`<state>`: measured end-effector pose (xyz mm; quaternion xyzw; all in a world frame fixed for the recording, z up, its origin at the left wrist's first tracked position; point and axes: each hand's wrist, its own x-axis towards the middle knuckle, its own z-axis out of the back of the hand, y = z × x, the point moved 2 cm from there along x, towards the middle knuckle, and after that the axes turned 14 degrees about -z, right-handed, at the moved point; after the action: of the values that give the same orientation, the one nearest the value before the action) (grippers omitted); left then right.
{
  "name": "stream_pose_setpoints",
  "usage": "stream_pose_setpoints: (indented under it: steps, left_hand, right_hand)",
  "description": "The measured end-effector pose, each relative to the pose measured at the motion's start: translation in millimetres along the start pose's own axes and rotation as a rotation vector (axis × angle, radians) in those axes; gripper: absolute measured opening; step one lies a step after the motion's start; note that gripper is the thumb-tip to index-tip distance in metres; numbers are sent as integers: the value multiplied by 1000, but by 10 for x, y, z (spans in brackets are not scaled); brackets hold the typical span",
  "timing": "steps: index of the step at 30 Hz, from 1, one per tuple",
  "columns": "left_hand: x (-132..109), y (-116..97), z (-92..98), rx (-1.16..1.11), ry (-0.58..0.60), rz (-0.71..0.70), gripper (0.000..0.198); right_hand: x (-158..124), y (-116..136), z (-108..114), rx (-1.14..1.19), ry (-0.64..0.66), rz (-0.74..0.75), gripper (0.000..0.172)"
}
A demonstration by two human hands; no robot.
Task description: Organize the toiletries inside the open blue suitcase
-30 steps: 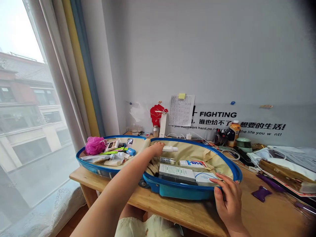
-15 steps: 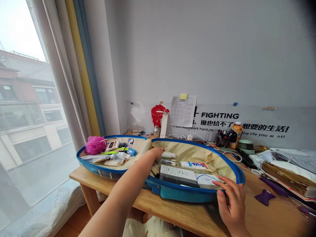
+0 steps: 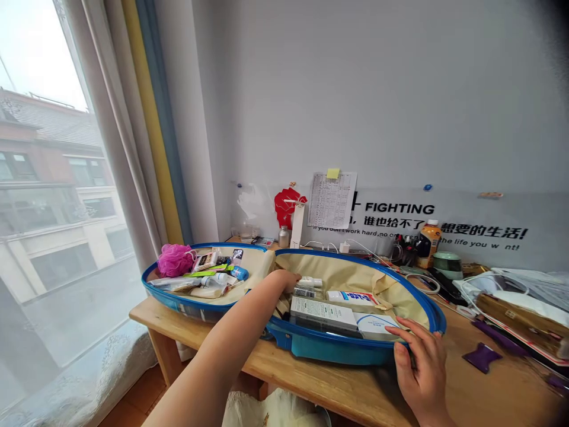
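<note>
A blue-rimmed suitcase lies open on the wooden table, with its right half (image 3: 347, 354) in front of me and its left half (image 3: 186, 303) beyond my arm. My left hand (image 3: 288, 281) reaches into the right half. Its curled fingers are at the left end of a small white bottle (image 3: 311, 282), partly hidden by the hand. Close by lie a clear bottle (image 3: 307, 293), a toothpaste box (image 3: 351, 298), a long grey-white box (image 3: 323, 313) and a white box with a blue line (image 3: 376, 326). My right hand (image 3: 422, 365), fingers spread, rests at the near right rim.
The left half holds a pink bath puff (image 3: 175, 261), a blue bottle (image 3: 240, 273) and several small packets. To the right stand an orange drink bottle (image 3: 428, 244), a green-lidded jar (image 3: 448, 264), a brown pouch (image 3: 520, 320) and a purple piece (image 3: 482, 357). A wall rises behind the table.
My left hand has moved slightly right, and the white bottle by its fingers has shifted a little right and down. My right hand stays at the rim. The view has drifted slightly.
</note>
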<state>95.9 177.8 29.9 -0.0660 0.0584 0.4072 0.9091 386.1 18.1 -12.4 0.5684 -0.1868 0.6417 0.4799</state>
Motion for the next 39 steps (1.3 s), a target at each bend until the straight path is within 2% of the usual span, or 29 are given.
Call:
stream_pose_setpoints:
  steps: [3, 5, 7, 10, 13, 16, 18, 21, 25, 28, 31, 39]
  left_hand:
    - [-15, -67, -4, -45, 70, 60, 31]
    - [-44, -121, 33, -66, 47, 88, 29]
    - [-99, -161, 116, -76, -33, 106, 29]
    - [-263, -122, 324, -59, -238, 147, 33]
    - [-586, 118, 535, -17, -405, 273, 37]
    - [-1076, 514, 611, 21, -438, 483, 36]
    - [-1449, 776, 566, 43, -405, 619, 35]
    - [-1959, 1061, 397, 73, -323, 785, 35]
    - [-2364, 1242, 137, 101, -213, 911, 36]
    - [-2455, 1306, 14, 105, -151, 933, 36]
    - [-2456, 1347, -20, 104, -127, 924, 37]
    - [-2321, 1368, 33, 54, -226, 865, 40]
  right_hand:
    - [-10, -16, -11, 0, -6, 0, 28]
    - [-22, -36, -22, -1, 1, -9, 28]
    - [-32, -56, -30, 2, 8, -23, 29]
    - [-42, -74, -34, 0, 10, -47, 30]
    - [-43, -73, -32, -6, 15, -46, 29]
    - [-34, -56, -25, 5, 10, -22, 27]
    - [-22, -41, -21, 15, 8, -12, 26]
    - [-4, -19, -17, 29, 2, -8, 25]
    - [10, -6, -8, 31, -7, -6, 24]
    - [7, -9, -3, 8, 5, -3, 26]
    - [-1, -12, -3, -3, 12, 4, 26]
    - [-8, -9, -13, -4, 4, -6, 25]
